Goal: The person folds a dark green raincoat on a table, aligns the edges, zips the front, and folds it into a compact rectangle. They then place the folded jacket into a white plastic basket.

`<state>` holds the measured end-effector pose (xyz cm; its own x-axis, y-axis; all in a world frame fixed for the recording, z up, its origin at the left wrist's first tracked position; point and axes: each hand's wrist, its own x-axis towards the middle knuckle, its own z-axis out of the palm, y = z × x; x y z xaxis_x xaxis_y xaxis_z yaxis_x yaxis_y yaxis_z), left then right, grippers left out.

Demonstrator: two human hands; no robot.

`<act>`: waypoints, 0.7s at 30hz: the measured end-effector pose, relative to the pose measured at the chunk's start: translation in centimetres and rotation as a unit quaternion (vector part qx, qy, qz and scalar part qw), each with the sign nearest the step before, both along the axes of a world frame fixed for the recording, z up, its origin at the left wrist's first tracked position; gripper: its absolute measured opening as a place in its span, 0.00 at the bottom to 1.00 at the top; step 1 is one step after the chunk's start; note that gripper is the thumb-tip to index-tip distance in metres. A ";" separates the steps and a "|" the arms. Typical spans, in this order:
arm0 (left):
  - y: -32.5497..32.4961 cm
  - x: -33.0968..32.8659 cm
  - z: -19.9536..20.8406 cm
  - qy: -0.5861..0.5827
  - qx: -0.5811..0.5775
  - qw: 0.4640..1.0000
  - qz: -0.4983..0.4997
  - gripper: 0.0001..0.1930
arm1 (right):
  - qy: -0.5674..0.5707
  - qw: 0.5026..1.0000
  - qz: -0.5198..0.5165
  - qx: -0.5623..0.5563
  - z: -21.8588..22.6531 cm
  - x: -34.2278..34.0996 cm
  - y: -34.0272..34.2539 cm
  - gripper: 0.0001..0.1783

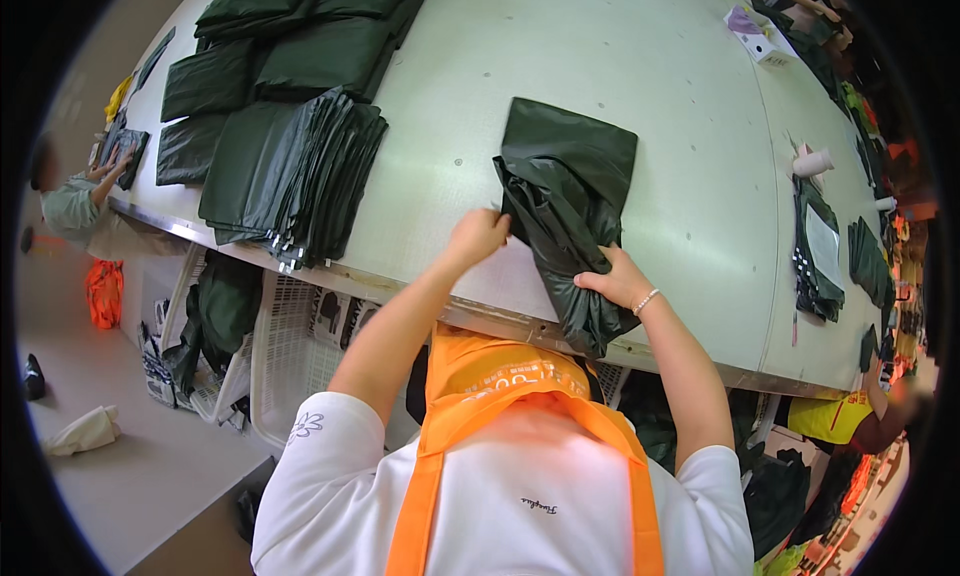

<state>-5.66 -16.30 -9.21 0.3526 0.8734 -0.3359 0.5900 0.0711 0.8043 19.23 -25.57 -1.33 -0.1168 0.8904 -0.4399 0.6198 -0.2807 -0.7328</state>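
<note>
On the pale table before me lies a dark green, glossy piece of thin fabric, its top a flat folded panel and its lower part crumpled, drooping over the table's front edge. My right hand grips its lower right side, thumb on top and fingers beneath the folds. Close to the fabric's left edge, my left hand is closed with its fingers curled together; whatever it pinches is too small to make out. Which kind of article the fabric is cannot be told.
Left of my hands stands a pile of similar dark green folded pieces, with more stacks behind it. White baskets sit under the table edge. A thread cone and a small white box are at the right. People work at both sides.
</note>
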 end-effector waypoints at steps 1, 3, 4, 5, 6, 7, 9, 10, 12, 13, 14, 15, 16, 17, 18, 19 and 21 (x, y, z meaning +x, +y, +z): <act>0.9 -0.4 0.7 0.010 0.061 0.998 -0.004 0.20 | -0.032 0.999 0.017 0.022 0.0 0.5 0.0 0.34; 1.5 -0.8 2.8 0.023 0.121 0.992 0.042 0.17 | -0.094 0.992 0.047 0.067 -0.4 1.4 -0.3 0.33; 1.0 -0.4 4.3 0.043 0.175 0.983 0.046 0.17 | -0.158 0.984 0.043 0.069 0.2 1.3 -0.8 0.33; 0.2 0.2 5.6 0.062 0.229 0.970 0.049 0.17 | -0.141 0.987 0.038 0.071 0.4 1.3 -0.7 0.32; -1.4 1.4 6.6 0.073 0.276 0.957 0.041 0.17 | -0.121 0.989 0.033 0.073 0.5 1.1 -0.6 0.31; -3.1 2.2 6.5 0.099 0.330 0.938 -0.035 0.14 | -0.102 0.992 0.029 0.073 0.7 0.9 -0.6 0.30; -8.7 4.4 5.5 0.040 0.440 0.866 -0.233 0.07 | -0.018 0.998 -0.047 0.039 1.0 0.3 0.3 0.24; -11.0 5.5 5.8 -0.045 0.393 0.885 -0.244 0.10 | -0.019 0.998 -0.038 0.043 0.5 0.4 0.4 0.25; -10.2 5.2 7.1 0.067 0.284 0.900 -0.323 0.13 | -0.084 0.991 0.003 0.102 -0.1 -0.2 0.3 0.27; -9.6 5.1 8.1 0.122 0.226 0.899 -0.356 0.15 | -0.152 0.976 0.035 0.150 -0.3 -0.8 0.0 0.28; -8.2 4.8 10.7 0.085 0.160 0.931 -0.316 0.19 | -0.180 0.978 0.053 0.091 0.9 -1.4 0.0 0.31; -6.4 5.7 12.3 0.086 0.192 0.944 -0.255 0.17 | -0.199 0.973 0.060 0.101 1.0 -1.6 -0.3 0.30; -4.3 6.4 13.3 0.089 0.223 0.952 -0.189 0.16 | -0.229 0.965 0.071 0.110 0.9 -1.9 -0.4 0.29; -2.6 7.4 13.1 0.058 0.334 0.929 -0.148 0.16 | -0.256 0.956 0.086 0.117 0.6 -2.6 -0.6 0.28; -1.2 8.4 12.0 0.062 0.457 0.880 -0.110 0.18 | -0.274 0.948 0.133 0.093 1.8 -3.6 -0.2 0.26; 0.2 9.5 10.6 0.102 0.480 0.862 -0.126 0.15 | -0.286 0.944 0.147 0.076 2.5 -4.4 -0.1 0.25; 2.1 11.3 9.7 0.226 0.395 0.864 -0.214 0.10 | -0.281 0.942 0.162 0.090 2.8 -5.0 -0.5 0.24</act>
<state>5.61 -14.20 0.50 0.6893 0.7146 0.1187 0.6922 -0.6981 0.1829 14.24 -26.12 1.49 -0.1892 0.9142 -0.3585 0.9556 0.0873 -0.2816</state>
